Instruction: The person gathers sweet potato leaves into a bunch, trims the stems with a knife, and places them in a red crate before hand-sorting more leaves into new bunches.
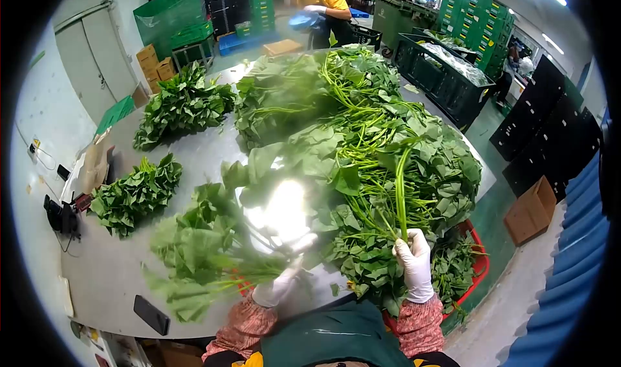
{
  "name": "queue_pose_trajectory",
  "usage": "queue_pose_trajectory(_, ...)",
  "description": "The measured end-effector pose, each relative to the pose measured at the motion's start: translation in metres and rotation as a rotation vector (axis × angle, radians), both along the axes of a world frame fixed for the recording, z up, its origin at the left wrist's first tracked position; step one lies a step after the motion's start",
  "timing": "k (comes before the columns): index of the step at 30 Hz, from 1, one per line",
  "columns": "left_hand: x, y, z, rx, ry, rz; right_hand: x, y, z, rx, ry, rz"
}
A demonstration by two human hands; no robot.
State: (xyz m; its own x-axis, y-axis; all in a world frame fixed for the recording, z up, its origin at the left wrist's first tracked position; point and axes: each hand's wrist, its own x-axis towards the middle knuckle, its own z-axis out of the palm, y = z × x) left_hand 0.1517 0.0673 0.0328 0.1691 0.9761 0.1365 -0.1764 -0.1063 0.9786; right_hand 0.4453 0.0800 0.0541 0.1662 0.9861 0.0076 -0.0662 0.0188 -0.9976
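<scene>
A large heap of leafy green stems [381,140] covers the middle and right of the metal table. My right hand [415,263], in a white glove, pinches a few long green stems [402,186] that rise over the heap. My left hand [281,283], also gloved, is closed around the stems of a leafy bunch [200,250] at the lower left; the leaves fan out to the left. Two separate leafy bundles, one lower [137,195] and one upper [184,105], lie on the left part of the table.
A black phone [152,315] lies near the table's front left edge [103,302]. Beneath the heap at the right is a red basket [480,263]. Dark crates [440,76] stand at the back right. A person [323,5] works beyond the far edge.
</scene>
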Motion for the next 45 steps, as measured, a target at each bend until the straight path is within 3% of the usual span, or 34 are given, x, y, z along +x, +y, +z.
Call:
queue_pose_trajectory(3, 0.001, -0.006, 0.010, -0.041, -0.032, 0.012, -0.002, 0.001, -0.004, -0.011, -0.029, 0.054)
queue_pose_trajectory(5, -0.005, 0.004, 0.011, 0.228, 0.107, -0.010, -0.011, 0.002, 0.000, 0.048, -0.098, 0.075)
queue_pose_trajectory(8, -0.005, -0.008, -0.002, -0.146, -0.180, -0.060, -0.017, 0.004, -0.003, 0.046, -0.216, 0.011)
queue_pose_trajectory(9, -0.007, -0.006, 0.006, -0.251, -0.146, -0.076, -0.019, 0.007, -0.008, 0.103, -0.250, -0.016)
queue_pose_trajectory(10, -0.005, -0.008, 0.011, -0.320, -0.322, -0.118, -0.021, 0.009, -0.011, 0.152, -0.286, -0.048)
queue_pose_trajectory(18, 0.000, -0.003, -0.009, -0.391, -0.490, 0.009, -0.035, 0.002, -0.010, 0.183, -0.200, -0.036)
queue_pose_trajectory(21, 0.014, -0.001, -0.003, -0.449, -0.548, 0.076, -0.043, -0.002, -0.010, 0.238, -0.284, -0.053)
queue_pose_trajectory(26, 0.035, -0.002, 0.001, -0.435, -0.542, 0.009, -0.070, -0.013, -0.012, 0.423, -0.578, 0.057)
queue_pose_trajectory(27, 0.035, -0.004, -0.004, -0.392, -0.537, -0.057, -0.075, -0.013, -0.009, 0.480, -0.761, 0.101)
queue_pose_trajectory(28, 0.041, 0.001, 0.009, -0.442, -0.722, -0.112, -0.079, -0.014, -0.004, 0.540, -0.943, 0.145)
queue_pose_trajectory(29, 0.047, -0.004, 0.030, -0.462, -0.622, 0.000, -0.087, -0.016, -0.002, 0.579, -1.056, 0.138)
queue_pose_trajectory(32, 0.039, -0.003, 0.010, -0.427, -0.654, -0.102, -0.084, -0.018, 0.001, 0.555, -1.215, 0.171)
queue_pose_trajectory(35, 0.035, -0.004, 0.004, -0.376, -0.315, -0.079, -0.074, -0.012, -0.013, 0.622, -1.017, 0.100)
queue_pose_trajectory(37, 0.043, -0.005, 0.012, -0.472, -0.422, -0.113, -0.070, -0.012, -0.010, 0.630, -1.012, -0.012)
queue_pose_trajectory(38, 0.048, -0.007, 0.016, -0.521, -0.475, -0.130, -0.066, -0.016, 0.000, 0.483, -1.079, -0.001)
queue_pose_trajectory(39, 0.051, -0.006, 0.021, -0.478, -0.369, -0.149, -0.061, -0.015, -0.004, 0.533, -1.084, -0.070)
queue_pose_trajectory(42, 0.057, -0.005, 0.002, -0.659, -0.060, -0.201, -0.048, -0.013, -0.002, 0.639, -1.074, -0.142)
queue_pose_trajectory(45, 0.052, -0.007, -0.003, -0.538, -0.110, -0.195, -0.028, -0.020, -0.001, 0.605, -1.167, -0.237)
